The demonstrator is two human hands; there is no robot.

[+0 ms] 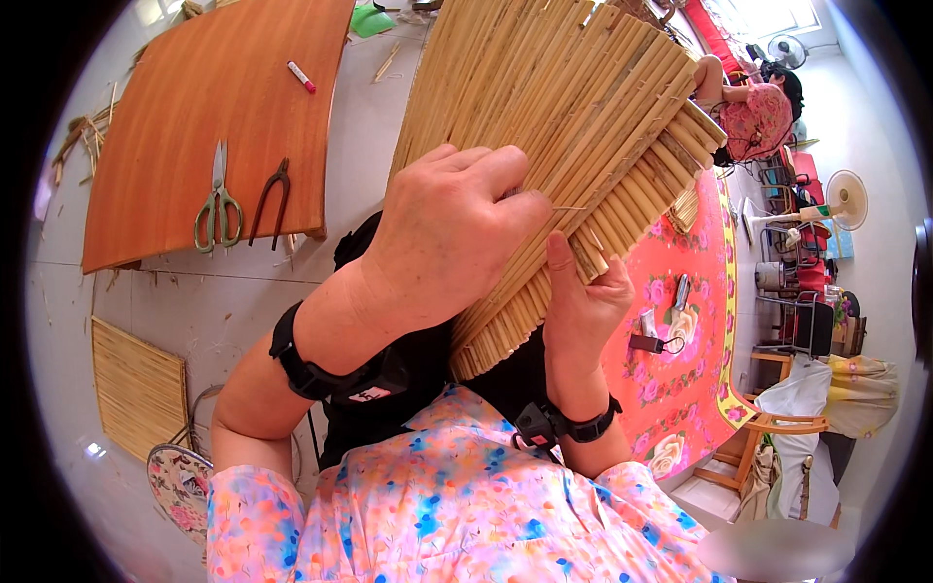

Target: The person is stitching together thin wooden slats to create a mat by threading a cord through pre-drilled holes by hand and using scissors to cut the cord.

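A panel of pale yellow reed stalks, laid side by side, slants across my lap and away to the upper middle. A second row of cut stalk ends shows along its right edge. My left hand is closed over the panel, with a thin needle-like piece sticking out past its thumb and finger. Most of that piece is hidden in the hand. Just to the right and nearer me, my right hand grips the panel's edge, thumb on top and fingers curled around the stalk ends.
On the brown wooden table at left lie green-handled scissors, dark pincers and a marker. A smaller reed mat is on the floor. At right are a red floral cloth, a fan and a seated person.
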